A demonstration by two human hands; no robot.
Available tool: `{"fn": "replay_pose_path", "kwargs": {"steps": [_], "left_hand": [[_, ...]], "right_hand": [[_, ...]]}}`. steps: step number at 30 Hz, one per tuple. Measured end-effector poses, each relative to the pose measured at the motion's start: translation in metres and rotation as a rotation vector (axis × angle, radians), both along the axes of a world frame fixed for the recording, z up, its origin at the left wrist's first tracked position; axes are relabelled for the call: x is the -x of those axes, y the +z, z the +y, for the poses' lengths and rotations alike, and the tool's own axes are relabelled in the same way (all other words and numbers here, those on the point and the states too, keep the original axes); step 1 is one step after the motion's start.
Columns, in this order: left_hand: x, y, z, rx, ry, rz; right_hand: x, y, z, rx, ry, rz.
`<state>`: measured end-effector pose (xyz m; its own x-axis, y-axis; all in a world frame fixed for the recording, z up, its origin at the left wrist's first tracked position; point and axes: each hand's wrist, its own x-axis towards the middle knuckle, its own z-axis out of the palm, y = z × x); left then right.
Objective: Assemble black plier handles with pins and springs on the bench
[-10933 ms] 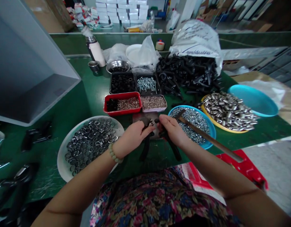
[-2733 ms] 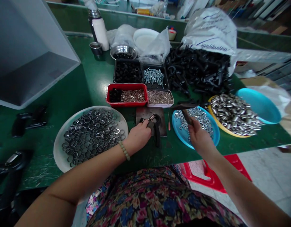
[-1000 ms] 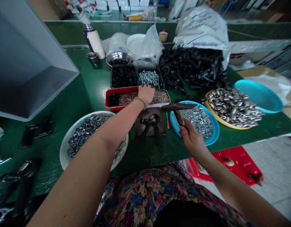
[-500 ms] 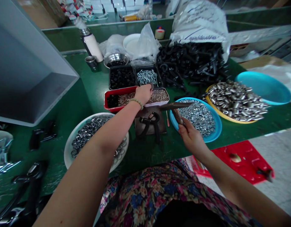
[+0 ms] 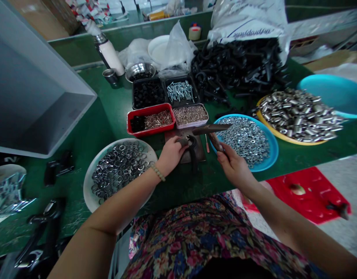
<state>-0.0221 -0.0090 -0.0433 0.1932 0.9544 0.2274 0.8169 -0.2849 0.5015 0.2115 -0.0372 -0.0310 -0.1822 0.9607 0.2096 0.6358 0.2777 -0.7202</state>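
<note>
My right hand (image 5: pixel 233 164) is wrapped round the handle of a hammer (image 5: pixel 211 130), whose long dark head lies level above the back of a metal plate (image 5: pixel 200 151). On that plate rests a black forked part (image 5: pixel 193 153) with a bright metal piece at its top. My left hand (image 5: pixel 170 155), a beaded bracelet at the wrist, is closed with its fingertips at the top of this part and covers its left arm. Something dark shows at those fingertips; whether a small piece is pinched there is hidden. Behind stand a red tray (image 5: pixel 151 131) and a white tray (image 5: pixel 193 123) of small rivets.
Left is a white bowl of metal rings (image 5: pixel 90 192); right, a blue bowl of small nuts (image 5: pixel 273 153) and a yellow bowl of metal sleeves (image 5: pixel 283 135). A black-part heap (image 5: pixel 233 71) lies behind. A grey bin (image 5: pixel 79 104) borders the left. A small red-handled tool (image 5: pixel 207 147) lies nearby.
My left hand has come back from the rivet trays toward me and down to the black forked part. My right hand still holds the hammer in nearly the same place.
</note>
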Motion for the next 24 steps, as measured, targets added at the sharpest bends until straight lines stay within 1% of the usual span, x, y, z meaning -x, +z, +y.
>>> {"fn": "replay_pose_path", "kwargs": {"steps": [3, 7, 13, 17, 20, 22, 24], "left_hand": [[-0.003, -0.002, 0.003, -0.074, -0.023, 0.151], [-0.005, -0.001, 0.002, -0.102, -0.055, 0.371], [-0.004, -0.003, -0.004, -0.115, -0.172, 0.514], [-0.006, -0.002, -0.004, -0.117, -0.179, 0.505], [-0.002, 0.002, -0.008, -0.068, -0.131, 0.408], [0.003, 0.004, -0.019, -0.018, -0.064, 0.293], [0.01, 0.005, -0.036, -0.001, 0.005, 0.206]], "right_hand": [[-0.003, 0.0, -0.003, -0.004, 0.001, 0.003], [-0.007, -0.002, -0.004, -0.015, -0.009, 0.005], [-0.004, -0.001, -0.006, 0.013, 0.02, -0.006], [0.0, -0.003, -0.006, -0.007, 0.029, -0.005], [0.003, -0.002, -0.006, 0.003, 0.067, -0.043], [0.005, 0.002, -0.008, 0.023, 0.122, -0.095], [0.006, 0.007, -0.01, 0.014, 0.155, -0.13]]}}
